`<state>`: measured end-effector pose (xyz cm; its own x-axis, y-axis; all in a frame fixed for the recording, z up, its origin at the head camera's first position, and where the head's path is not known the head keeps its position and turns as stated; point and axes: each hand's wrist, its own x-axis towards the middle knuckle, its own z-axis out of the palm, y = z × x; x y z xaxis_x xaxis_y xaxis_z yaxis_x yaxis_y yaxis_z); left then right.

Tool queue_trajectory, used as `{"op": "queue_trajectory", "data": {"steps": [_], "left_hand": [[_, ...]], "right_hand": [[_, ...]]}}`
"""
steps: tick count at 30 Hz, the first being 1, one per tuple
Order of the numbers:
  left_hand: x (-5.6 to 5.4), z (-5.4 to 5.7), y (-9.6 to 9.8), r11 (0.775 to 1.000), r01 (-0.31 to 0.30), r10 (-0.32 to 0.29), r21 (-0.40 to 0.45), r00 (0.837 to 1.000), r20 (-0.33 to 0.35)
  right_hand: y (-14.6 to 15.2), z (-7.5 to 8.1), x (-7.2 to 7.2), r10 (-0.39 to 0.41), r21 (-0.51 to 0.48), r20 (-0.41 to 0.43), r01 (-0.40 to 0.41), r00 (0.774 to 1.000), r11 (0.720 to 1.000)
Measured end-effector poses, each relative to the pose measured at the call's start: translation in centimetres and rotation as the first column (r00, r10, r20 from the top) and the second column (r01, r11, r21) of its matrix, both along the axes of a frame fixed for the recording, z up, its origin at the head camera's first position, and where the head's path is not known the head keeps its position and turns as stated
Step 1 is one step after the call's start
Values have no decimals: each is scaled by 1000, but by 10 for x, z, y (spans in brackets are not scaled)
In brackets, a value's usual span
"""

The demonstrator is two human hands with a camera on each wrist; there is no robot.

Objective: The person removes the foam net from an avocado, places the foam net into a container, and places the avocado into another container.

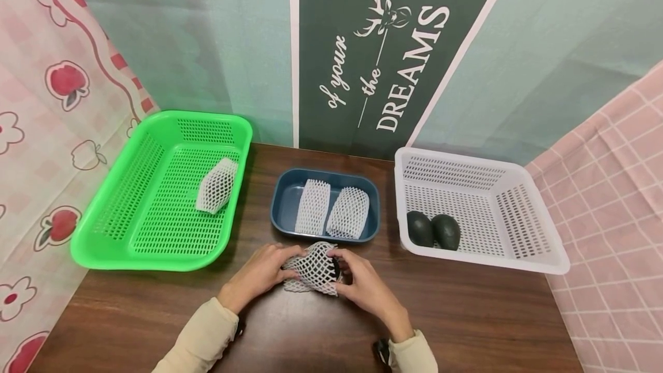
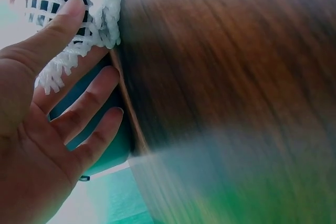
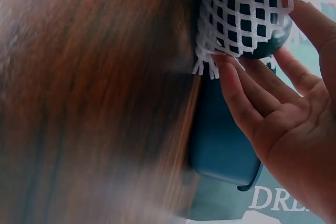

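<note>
A dark avocado sits inside a white foam net sleeve over the table, in front of the blue tray. Its rounded end shows past the net's right edge. My left hand pinches the sleeve's left end, with the thumb on the mesh and two fingers spread free. At the other end, my right hand holds the net's edge, its fingertips right at the mesh and the avocado beneath. Two bare avocados lie in the white basket.
Behind my hands, the blue tray holds two foam net sleeves. The green basket at left contains one netted piece. Patterned cloths hang at the back and both sides of the wooden table.
</note>
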<state>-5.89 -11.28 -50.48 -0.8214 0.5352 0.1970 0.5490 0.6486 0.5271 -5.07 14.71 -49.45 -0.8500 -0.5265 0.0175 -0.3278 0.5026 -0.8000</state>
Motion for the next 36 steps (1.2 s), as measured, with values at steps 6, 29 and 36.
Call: {"op": "queue_trajectory", "data": {"steps": [6, 29, 36], "left_hand": [[-1, 1, -1, 1000, 11, -11, 1, 1000, 1], [-1, 7, -7, 1000, 4, -5, 21, 1000, 22], [-2, 11, -12, 999, -40, 40, -1, 998, -40]], "right_hand": [[-4, -2, -1, 0, 31, -35, 1, 999, 1000], [3, 1, 0, 40, 59, -124, -33, 992, 998], [10, 7, -2, 2, 15, -115, 0, 993, 1000]]}}
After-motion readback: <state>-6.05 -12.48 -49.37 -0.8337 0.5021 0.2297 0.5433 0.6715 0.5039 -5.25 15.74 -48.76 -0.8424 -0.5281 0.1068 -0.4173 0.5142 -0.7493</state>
